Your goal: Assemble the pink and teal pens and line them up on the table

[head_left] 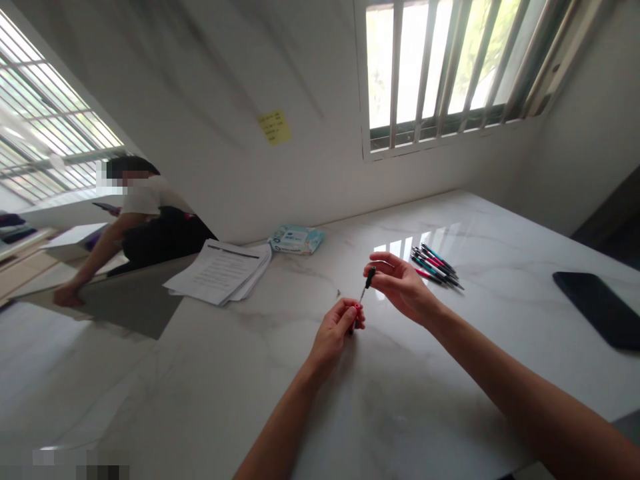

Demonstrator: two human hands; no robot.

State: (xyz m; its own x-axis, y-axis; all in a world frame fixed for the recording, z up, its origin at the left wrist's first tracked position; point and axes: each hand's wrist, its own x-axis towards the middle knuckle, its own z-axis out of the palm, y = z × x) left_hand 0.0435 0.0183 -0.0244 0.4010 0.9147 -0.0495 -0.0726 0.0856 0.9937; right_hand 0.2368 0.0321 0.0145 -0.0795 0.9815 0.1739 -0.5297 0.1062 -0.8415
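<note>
My left hand [338,329] is closed around the red barrel of a pen [356,319], held just above the white marble table [280,373]. My right hand [400,281] pinches the pen's black tip piece [370,275] between thumb and fingers. A thin metal refill shows between the two parts, so the pen is pulled apart. Just right of my right hand lies a bunch of several pens [436,266] in red, teal and black. A tiny metal bit [339,293], perhaps a spring, rests on the table left of the pen.
A stack of printed papers [220,272] and a pack of wet wipes [296,239] lie at the table's far side. A dark phone [597,307] sits at the right. Another person [145,223] leans at a surface to the left. A yellow note [275,127] hangs on the wall.
</note>
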